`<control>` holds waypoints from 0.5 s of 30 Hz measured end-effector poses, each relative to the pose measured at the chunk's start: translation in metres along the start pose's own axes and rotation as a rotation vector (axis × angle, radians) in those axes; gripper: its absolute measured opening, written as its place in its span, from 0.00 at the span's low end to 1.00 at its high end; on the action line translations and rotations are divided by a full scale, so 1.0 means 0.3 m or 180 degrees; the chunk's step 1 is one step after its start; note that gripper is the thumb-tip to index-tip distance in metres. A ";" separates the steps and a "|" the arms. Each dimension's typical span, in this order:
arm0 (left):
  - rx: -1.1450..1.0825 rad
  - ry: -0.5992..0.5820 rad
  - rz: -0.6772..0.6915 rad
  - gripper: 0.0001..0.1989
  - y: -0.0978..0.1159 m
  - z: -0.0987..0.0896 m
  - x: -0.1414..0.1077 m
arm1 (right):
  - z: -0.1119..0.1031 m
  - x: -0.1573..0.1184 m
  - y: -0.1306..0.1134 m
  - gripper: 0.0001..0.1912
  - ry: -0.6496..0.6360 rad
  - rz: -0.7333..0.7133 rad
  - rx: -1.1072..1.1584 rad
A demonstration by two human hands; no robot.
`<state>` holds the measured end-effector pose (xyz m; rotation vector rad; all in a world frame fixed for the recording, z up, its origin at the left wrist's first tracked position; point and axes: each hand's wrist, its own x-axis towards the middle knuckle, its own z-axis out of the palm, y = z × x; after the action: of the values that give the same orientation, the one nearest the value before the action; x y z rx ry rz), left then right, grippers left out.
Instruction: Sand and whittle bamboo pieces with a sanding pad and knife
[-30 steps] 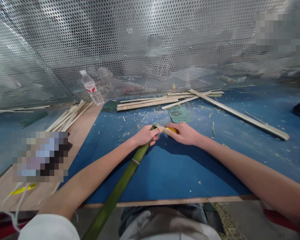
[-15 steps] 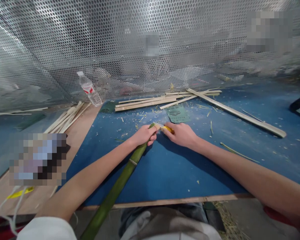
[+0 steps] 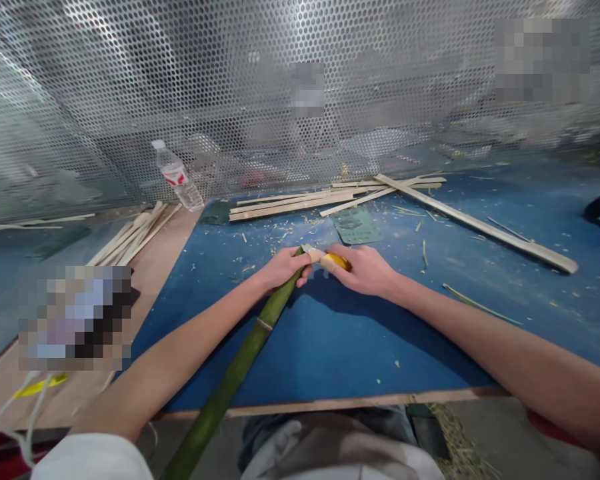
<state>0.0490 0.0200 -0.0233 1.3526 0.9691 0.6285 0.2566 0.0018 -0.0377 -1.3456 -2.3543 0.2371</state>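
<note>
A green bamboo pole [image 3: 245, 353] slants from below the table's front edge up to the middle of the blue surface. Near its far end my left hand [image 3: 289, 268] is wrapped around it, the thumb reaching toward the tip. My right hand [image 3: 363, 268] is closed on the yellow handle of a knife [image 3: 341, 261], right beside the left thumb. The blade is mostly hidden, apparently close to the bamboo's cut end. Both hands are almost touching each other.
Split bamboo strips [image 3: 290, 203] lie along the back, with one long strip [image 3: 485, 230] to the right. A green card [image 3: 357, 225] lies behind my hands. On the left are a leaning water bottle [image 3: 177, 177], more strips [image 3: 130, 243] and a blurred device [image 3: 80, 317]. Perforated metal [image 3: 260, 87] walls the back.
The bamboo's tip shows a little more above my left hand, and the left thumb now extends toward the knife. My right hand has barely shifted.
</note>
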 end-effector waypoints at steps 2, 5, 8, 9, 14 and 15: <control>0.0085 0.0076 -0.0070 0.16 0.006 0.003 -0.003 | -0.005 0.002 0.001 0.27 -0.0024 0.0034 -0.0065; 0.0190 0.0113 -0.0073 0.17 0.005 0.003 -0.006 | -0.009 0.007 0.014 0.26 -0.0084 -0.0008 0.0000; 0.0344 0.0036 0.0051 0.18 -0.005 0.000 -0.009 | -0.009 0.011 0.035 0.26 -0.0157 -0.0183 0.0180; 0.0404 0.0014 0.0086 0.17 -0.008 -0.002 -0.011 | -0.008 0.011 0.041 0.26 -0.0174 -0.0233 0.0219; 0.0440 0.0009 0.0080 0.16 -0.006 0.000 -0.012 | -0.010 0.009 0.041 0.26 -0.0198 -0.0242 0.0190; 0.0401 0.0028 0.0041 0.16 -0.004 0.002 -0.010 | -0.011 0.008 0.033 0.25 -0.0189 -0.0207 0.0133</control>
<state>0.0479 0.0170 -0.0238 1.4693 1.0218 0.5917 0.2648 0.0088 -0.0375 -1.2567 -2.4236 0.3094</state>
